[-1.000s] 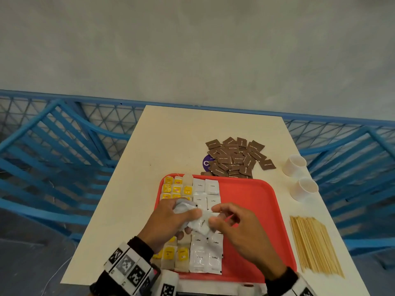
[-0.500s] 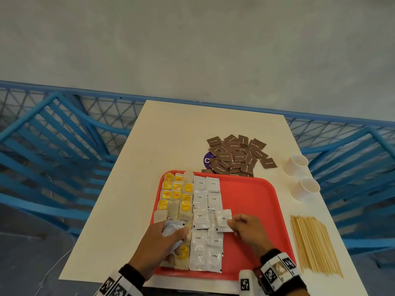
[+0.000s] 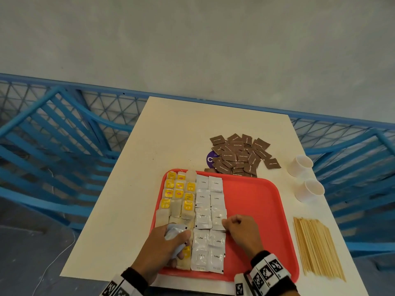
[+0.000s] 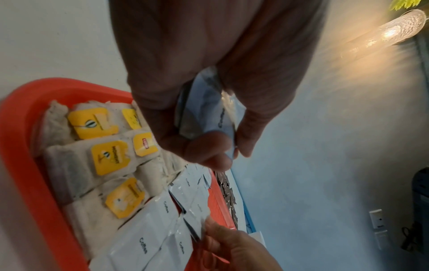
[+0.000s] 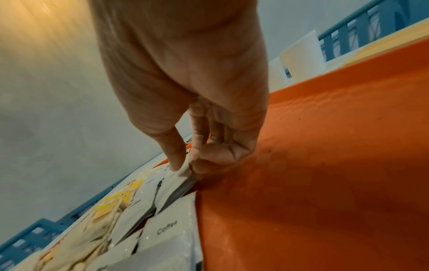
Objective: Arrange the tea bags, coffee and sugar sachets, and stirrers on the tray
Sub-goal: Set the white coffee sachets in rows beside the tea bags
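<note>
— What did the head camera show?

— A red tray [image 3: 256, 195] sat on the pale worktop [image 3: 171, 135]. Tea bags [image 3: 178, 194] with yellow tags filled its left columns, and white coffee sachets [image 3: 203, 198] lay in two columns just beside them. The left hand [image 3: 164, 246] hovered over the near tea bags, its grip curled round a small bunch of white sachets [image 3: 174, 231]. The right hand [image 3: 241, 231] rested on the tray with its fingers bent, pinching the right edge of one placed coffee sachet [image 3: 218, 217] in the third row. Brown sugar sachets [image 3: 241, 155] lay heaped on the worktop beyond the tray, wooden stirrers [image 3: 316, 246] lay in a flat bundle to the tray's right, and two white cups [image 3: 300, 165] stood near the far right edge.

— And the left wrist view?

— The left hand [image 4: 209, 82] was clenched on the held sachets [image 4: 209, 113] — thumb and fingers closed around several, one reading "Coffee". Below lay the tea bags [image 4: 102, 152] and the white sachets [image 4: 148, 238] on the tray [image 4: 21, 146]. The right hand's fingers [image 4: 223, 243] touched a sachet edge at the bottom.

— The right wrist view?

— The right hand [image 5: 197, 91] pointed down at the tray [image 5: 325, 165]. Thumb and forefinger pinched the sachet's [image 5: 176, 181] lifted corner, the other fingers curled under — the sachet itself still lay in its column.
</note>
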Demonstrator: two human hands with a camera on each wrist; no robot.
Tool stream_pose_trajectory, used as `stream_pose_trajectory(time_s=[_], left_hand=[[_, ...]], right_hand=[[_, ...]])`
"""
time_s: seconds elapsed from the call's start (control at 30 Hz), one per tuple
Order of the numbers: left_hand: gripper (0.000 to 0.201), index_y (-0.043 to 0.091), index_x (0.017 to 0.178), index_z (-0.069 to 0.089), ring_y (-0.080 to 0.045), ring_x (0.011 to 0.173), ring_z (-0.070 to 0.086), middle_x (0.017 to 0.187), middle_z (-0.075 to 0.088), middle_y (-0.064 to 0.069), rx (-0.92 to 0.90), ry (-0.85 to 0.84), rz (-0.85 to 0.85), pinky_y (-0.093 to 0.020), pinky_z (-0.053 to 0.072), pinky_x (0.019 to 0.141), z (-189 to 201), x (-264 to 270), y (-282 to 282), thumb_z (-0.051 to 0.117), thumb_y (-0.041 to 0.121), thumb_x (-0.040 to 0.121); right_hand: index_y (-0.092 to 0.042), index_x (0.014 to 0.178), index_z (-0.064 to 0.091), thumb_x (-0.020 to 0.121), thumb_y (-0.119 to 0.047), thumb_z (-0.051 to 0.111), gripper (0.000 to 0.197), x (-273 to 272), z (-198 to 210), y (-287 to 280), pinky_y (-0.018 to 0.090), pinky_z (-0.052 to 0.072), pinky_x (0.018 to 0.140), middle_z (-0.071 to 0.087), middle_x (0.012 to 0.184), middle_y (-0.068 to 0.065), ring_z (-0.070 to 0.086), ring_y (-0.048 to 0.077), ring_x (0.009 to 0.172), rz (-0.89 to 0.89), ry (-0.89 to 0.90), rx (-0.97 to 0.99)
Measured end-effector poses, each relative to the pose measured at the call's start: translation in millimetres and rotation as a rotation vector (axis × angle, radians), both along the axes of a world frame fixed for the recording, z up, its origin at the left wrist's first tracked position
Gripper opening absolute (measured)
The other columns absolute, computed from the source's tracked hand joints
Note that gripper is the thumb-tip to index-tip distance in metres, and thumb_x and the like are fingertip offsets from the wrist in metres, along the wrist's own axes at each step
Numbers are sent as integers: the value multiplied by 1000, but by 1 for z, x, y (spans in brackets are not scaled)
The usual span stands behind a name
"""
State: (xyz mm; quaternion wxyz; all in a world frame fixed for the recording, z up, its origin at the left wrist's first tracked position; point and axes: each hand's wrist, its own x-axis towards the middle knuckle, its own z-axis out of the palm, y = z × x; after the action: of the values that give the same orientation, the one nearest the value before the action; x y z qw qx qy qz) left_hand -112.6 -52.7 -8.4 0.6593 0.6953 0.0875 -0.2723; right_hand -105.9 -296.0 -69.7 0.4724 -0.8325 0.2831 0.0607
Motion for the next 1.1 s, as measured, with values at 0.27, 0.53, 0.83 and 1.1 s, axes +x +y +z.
stream_pose_trajectory(time_s=[0.27,0.53,0.83,1.1], left_hand=[[47,1,110,68,-23,58,57,81,64,-17,-283,269,105,-25,39,43,21,10,-3,52,43,97],[43,-4,117,63,-26,57,55,81,59,-19,-536,329,112,-26,43,40,39,17,-26,52,30,92],[37,-5,115,57,-29,68,63,88,65,-21,-542,214,67,-34,53,51,52,7,-35,55,27,96],[45,-1,113,63,-20,58,61,77,66,-16,-383,-74,155,-27,50,49,56,14,-13,76,19,76]], right_hand=[[-21,76,68,88,-27,69,12,3,21,6,31,53,70,68,69,-6,62,12,68,74,-70,-167],[-22,77,71,78,-37,81,19,-24,125,47,16,41,54,64,63,-6,48,1,53,379,-302,94],[-15,67,69,81,-26,81,21,-30,133,51,20,41,50,61,55,-11,50,2,50,238,-354,88],[1,82,60,88,-20,71,25,-43,133,49,30,49,54,70,79,20,63,21,60,172,-248,595]])
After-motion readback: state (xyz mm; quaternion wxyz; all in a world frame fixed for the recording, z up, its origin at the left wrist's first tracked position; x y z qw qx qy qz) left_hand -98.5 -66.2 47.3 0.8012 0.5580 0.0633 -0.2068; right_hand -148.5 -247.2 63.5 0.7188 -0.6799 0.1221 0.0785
